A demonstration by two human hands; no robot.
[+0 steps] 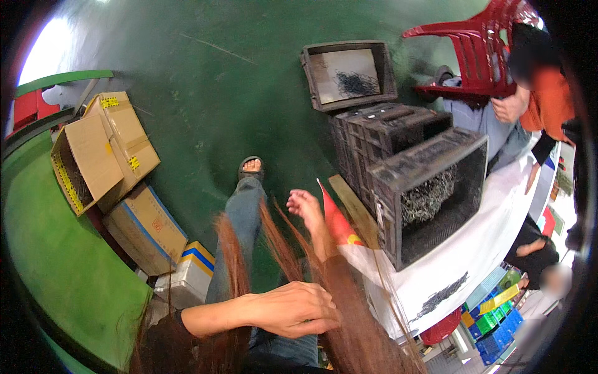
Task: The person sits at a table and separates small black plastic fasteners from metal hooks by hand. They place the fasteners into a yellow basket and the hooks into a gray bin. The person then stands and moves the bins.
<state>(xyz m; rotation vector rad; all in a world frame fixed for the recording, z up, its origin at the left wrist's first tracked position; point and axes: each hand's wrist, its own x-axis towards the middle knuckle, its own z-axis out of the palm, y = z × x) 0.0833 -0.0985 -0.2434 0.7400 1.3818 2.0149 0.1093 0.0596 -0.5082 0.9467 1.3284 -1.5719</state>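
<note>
My left hand (289, 310) lies across my right forearm, its fingers bent over the dark brown sleeve (346, 280) and gripping it. Beyond it, my right hand (305, 209) is raised over the green floor, fingers loosely curled and a little apart, with nothing seen in them. Long strands of hair hang in front of both arms. To the right of my right hand is a red cloth or paper piece (336, 221) with a yellow mark. A black crate (386, 234), tipped toward the right, holds a heap of small dark parts (430, 196) on the white table (492, 215).
More black crates (358, 134) stand behind, one (314, 78) holding dark pieces on a pale sheet. Dark parts (442, 296) lie on the table. Cardboard boxes (134, 137) sit at left beside a green surface (43, 249). A person in orange (548, 103) is near a red chair (467, 37).
</note>
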